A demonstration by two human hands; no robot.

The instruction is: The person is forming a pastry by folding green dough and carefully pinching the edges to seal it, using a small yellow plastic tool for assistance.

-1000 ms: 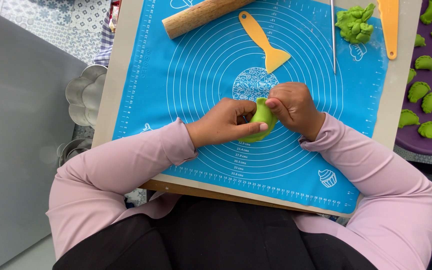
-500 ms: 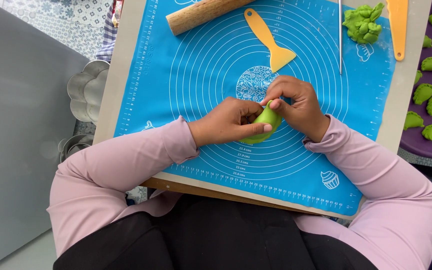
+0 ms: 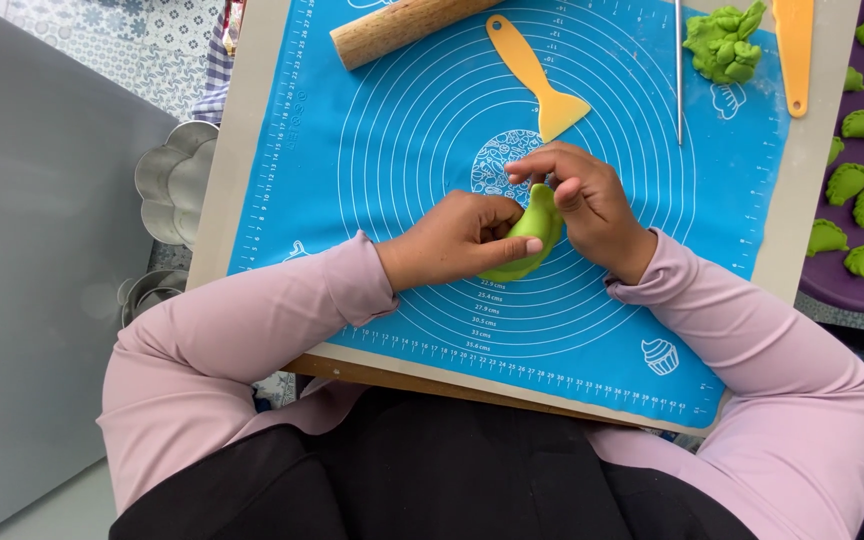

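both hands meet over the middle of the blue baking mat (image 3: 352,200), clamped on one folded green dough piece (image 3: 530,232). the left hand (image 3: 452,240) cups it from the near side, thumb laid along its lower curve, which appears to steady it. the right hand (image 3: 582,200) closes on the upper edge, fingertips bunched at the seam, a grip that suits pinching the fold shut. the piece is held tilted, lower end at or just above the mat; contact there cannot be told.

the mat lies on a pale board (image 3: 242,130) resting across the person's lap. along the far edge lie a wooden rolling pin (image 3: 402,25), a yellow scraper (image 3: 537,75) with its blade pointing toward the hands, a thin metal rod (image 3: 679,70), a lump of green dough (image 3: 722,45) in the far right corner, and a second orange-yellow tool (image 3: 797,50), all well apart from the working centre.

beyond the right edge, a purple tray (image 3: 842,290) carries finished green dumplings (image 3: 847,180) set apart from each other. off the left edge stand scalloped metal moulds (image 3: 177,185).
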